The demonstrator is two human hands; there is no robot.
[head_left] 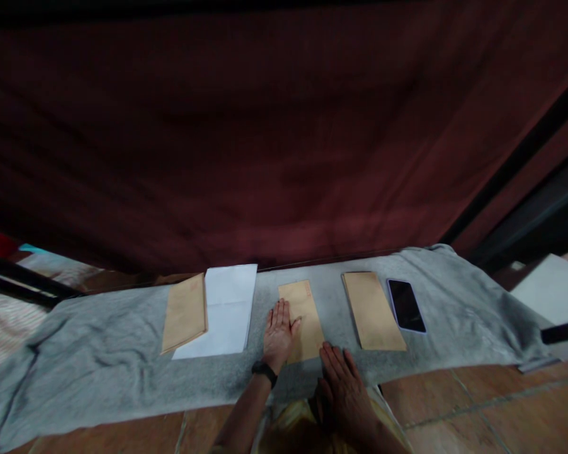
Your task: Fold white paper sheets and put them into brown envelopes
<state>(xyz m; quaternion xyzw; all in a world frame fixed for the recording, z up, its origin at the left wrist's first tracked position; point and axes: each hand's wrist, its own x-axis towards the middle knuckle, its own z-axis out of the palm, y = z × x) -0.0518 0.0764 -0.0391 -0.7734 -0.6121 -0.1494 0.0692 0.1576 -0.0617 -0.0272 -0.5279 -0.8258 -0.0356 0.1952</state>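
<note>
A single brown paper envelope (pixel 307 321) with small red print at its far end lies in front of me on a grey cloth. Spread flat, my left hand (pixel 279 331) rests on its left side, a dark band round the wrist. My right hand (pixel 343 378) lies with fingers stretched out at the envelope's near right corner, its fingertips at the edge. To the right is a stack of brown envelopes (pixel 373 312). On the left, more brown envelopes (pixel 185 313) partly cover a pile of white paper sheets (pixel 230 309) that show a crease across the middle.
A phone (pixel 407 306) with a pale purple edge lies beyond the right stack. Under everything is the grey cloth (pixel 123 353), draped over a narrow surface. A dark red curtain (pixel 274 139) hangs behind it. Tiled floor (pixel 454 403) shows in front.
</note>
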